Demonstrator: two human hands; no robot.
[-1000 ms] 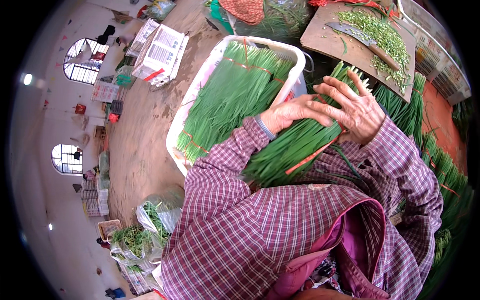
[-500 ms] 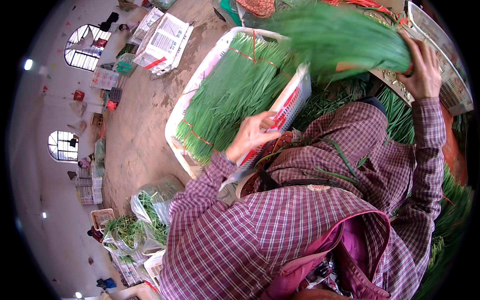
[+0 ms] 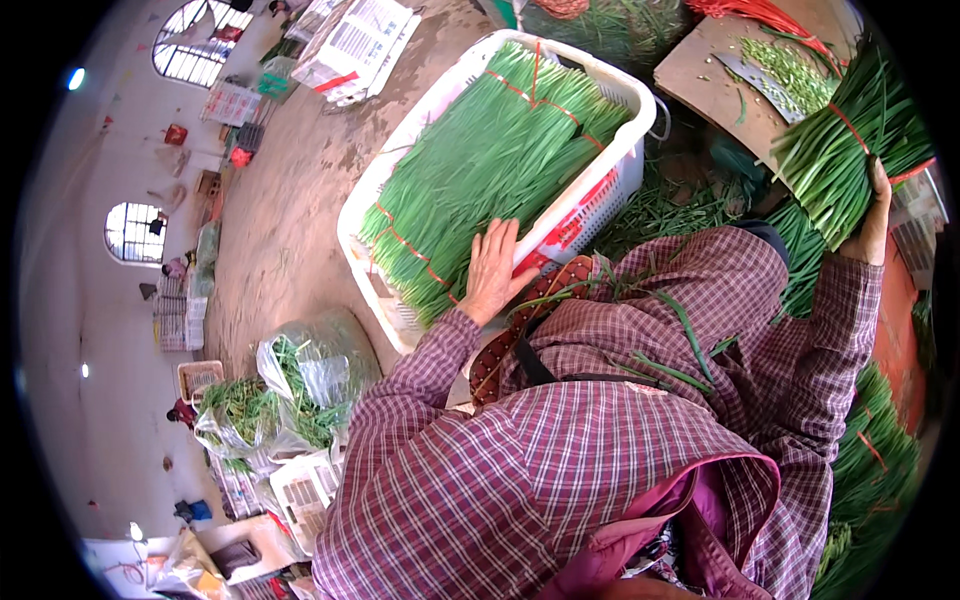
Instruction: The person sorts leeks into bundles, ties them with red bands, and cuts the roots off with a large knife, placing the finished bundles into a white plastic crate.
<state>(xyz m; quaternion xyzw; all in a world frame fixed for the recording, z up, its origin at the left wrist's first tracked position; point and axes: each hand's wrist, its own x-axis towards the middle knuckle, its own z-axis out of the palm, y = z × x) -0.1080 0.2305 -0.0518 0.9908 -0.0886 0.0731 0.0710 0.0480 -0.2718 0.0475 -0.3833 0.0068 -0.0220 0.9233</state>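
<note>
A white plastic basket [image 3: 352,215] in front of me is packed with tied bundles of long green chives [image 3: 480,160]. My left hand [image 3: 490,270] lies over its near edge, fingers stretched out, against the chives. At the far right my right hand [image 3: 870,220] grips a bundle of chives [image 3: 838,170] with a red tie round it. The cut ends point down and left, beside a wooden board [image 3: 690,62]. A broad knife [image 3: 755,82] lies on that board among chopped green bits [image 3: 790,85].
Red tying strips [image 3: 760,18] lie at the board's far edge. Loose chives [image 3: 670,205] are heaped between basket and board; more tied bundles [image 3: 870,470] stand at my right side. Plastic bags of greens [image 3: 310,375] sit at left, with white cartons [image 3: 360,45] farther off.
The chive bundle in my right hand, blurred in a swing before, has moved right and down, away from the basket. My left hand has flattened from a half-curled pose onto the basket's edge.
</note>
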